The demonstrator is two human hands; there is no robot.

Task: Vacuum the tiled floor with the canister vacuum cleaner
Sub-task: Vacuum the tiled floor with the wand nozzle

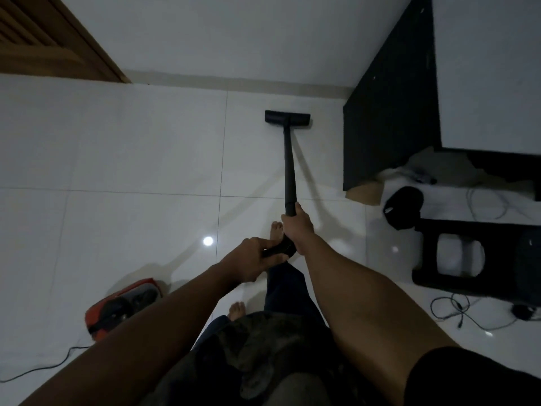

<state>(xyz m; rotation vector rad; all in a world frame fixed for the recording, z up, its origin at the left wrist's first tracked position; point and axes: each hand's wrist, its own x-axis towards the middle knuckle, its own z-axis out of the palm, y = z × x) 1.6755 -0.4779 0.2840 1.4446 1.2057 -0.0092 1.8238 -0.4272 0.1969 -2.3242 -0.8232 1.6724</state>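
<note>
Both forearms fill the near frame, running to the wand (289,159): right hand (295,227) wrapped tight around its lower end, left hand (251,259) clamped on the hose cuff (278,249) just behind. Past that grip the wand runs far out to the floor head (287,117), flat on the tiled floor (131,148) near the wall. The orange canister (123,306) sits near-left. Its cord (44,366) trails close to my feet, so stepping back could snag it, I reckon.

The floor head (287,117) is lying ahead on the tiled floor (117,159), near the wall. The canister (123,306) is sitting behind to the left, the stool (480,256) standing right.
</note>
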